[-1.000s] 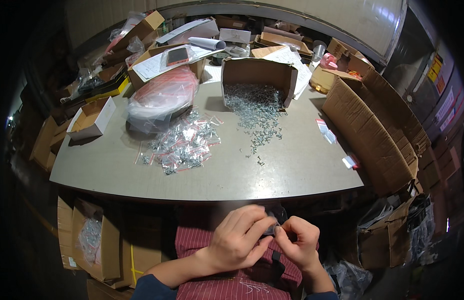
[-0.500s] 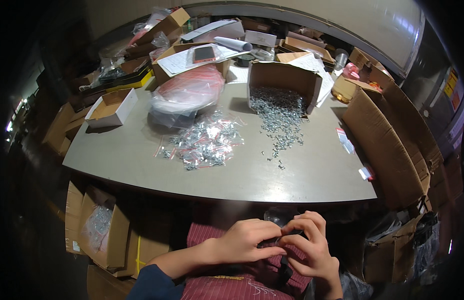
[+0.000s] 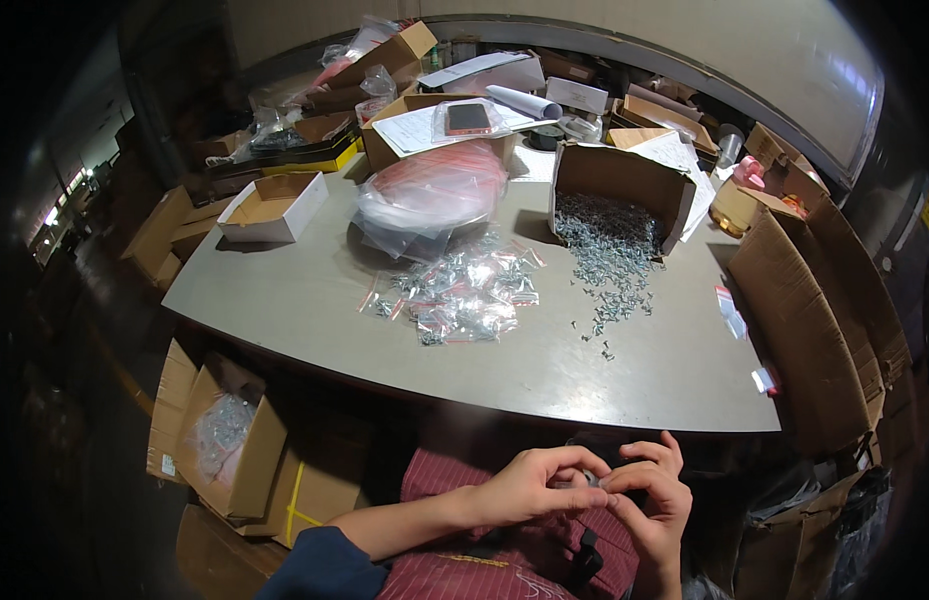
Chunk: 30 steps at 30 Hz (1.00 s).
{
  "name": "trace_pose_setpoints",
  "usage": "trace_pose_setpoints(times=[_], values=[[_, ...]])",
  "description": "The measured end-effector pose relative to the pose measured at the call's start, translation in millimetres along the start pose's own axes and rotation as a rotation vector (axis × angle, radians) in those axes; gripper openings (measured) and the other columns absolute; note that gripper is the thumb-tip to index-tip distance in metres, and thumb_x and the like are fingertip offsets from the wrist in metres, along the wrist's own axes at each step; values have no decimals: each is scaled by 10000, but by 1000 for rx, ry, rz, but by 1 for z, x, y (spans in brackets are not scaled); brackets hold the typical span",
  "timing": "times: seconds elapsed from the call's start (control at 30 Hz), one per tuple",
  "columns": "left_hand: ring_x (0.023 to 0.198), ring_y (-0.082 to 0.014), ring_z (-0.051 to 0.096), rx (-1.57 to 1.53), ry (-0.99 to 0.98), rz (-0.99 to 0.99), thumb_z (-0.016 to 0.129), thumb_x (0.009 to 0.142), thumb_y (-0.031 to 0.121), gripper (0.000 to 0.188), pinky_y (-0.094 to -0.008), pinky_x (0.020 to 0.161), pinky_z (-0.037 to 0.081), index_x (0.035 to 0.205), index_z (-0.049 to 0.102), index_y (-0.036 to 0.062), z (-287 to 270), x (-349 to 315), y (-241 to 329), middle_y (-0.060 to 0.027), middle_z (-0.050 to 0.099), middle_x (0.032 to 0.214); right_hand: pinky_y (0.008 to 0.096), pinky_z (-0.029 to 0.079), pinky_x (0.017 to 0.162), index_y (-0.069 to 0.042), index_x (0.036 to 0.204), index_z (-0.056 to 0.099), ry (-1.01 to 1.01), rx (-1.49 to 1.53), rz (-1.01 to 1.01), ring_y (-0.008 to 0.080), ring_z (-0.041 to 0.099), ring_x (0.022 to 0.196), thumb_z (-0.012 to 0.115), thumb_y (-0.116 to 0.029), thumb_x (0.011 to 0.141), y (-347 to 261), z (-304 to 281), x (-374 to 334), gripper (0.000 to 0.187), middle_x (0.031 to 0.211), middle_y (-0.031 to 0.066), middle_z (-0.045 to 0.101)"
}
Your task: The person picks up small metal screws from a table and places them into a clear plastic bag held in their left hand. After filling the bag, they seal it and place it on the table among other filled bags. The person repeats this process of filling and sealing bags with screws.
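Observation:
My left hand and my right hand meet above my lap, just off the table's near edge. Thumbs and fingertips of both are pinched together on something small and greyish, mostly hidden by the fingers; its kind does not show. On the table ahead lies a heap of small clear zip bags with red seals and metal pieces inside. To its right, loose small screws spill from a cardboard box tipped on its side. Behind the filled bags rests a stack of flat clear bags.
An open white box stands at the table's left. Tall cardboard borders the right edge, near small red-and-white packets. A phone lies on papers at the back. Below left, a carton contains clear plastic bags.
The view has shifted, so the table sits further right and slightly lower in the picture. My hands remain together; the fingertips have drawn closer, and a clear piece seen beyond them earlier no longer shows.

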<state>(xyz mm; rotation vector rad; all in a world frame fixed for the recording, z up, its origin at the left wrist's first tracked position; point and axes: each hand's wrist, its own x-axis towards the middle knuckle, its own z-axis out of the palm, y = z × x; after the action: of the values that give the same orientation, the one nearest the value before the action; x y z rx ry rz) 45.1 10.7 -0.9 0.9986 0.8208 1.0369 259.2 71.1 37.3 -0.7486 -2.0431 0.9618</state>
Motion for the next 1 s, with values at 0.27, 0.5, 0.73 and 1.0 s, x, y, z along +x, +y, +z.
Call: trace_pose_setpoints(times=[0.27,0.5,0.73,1.0], values=[[914,-181,667,453,495,425,771,951,105,408,-302,830,527,1326,631,28,-5,0,-5,-104,683,1030,622,-35,1299,-95,909,809,69,-344,-116,422,438,1537,797,-38,787,-4,3,0,136,1042,-31,829],[910,-297,676,1294,571,811,801,786,152,285,-392,862,496,1036,697,62,2,10,9,-102,677,979,729,14,1258,-119,912,793,64,-641,-437,446,558,1401,779,-266,837,-5,31,5,165,1055,-36,779],[598,-254,594,1128,474,462,902,827,382,448,-367,640,440,680,571,117,-26,-7,-15,-35,570,632,514,461,1104,-84,988,766,-113,-226,-362,306,700,1113,768,-52,798,38,4,60,193,1070,80,752],[709,-298,716,863,217,88,878,877,453,430,-399,677,568,894,727,51,-35,15,-123,-105,729,789,433,546,890,2,1102,702,-8,-378,-215,371,648,1032,694,69,817,85,6,125,293,1118,151,701]])
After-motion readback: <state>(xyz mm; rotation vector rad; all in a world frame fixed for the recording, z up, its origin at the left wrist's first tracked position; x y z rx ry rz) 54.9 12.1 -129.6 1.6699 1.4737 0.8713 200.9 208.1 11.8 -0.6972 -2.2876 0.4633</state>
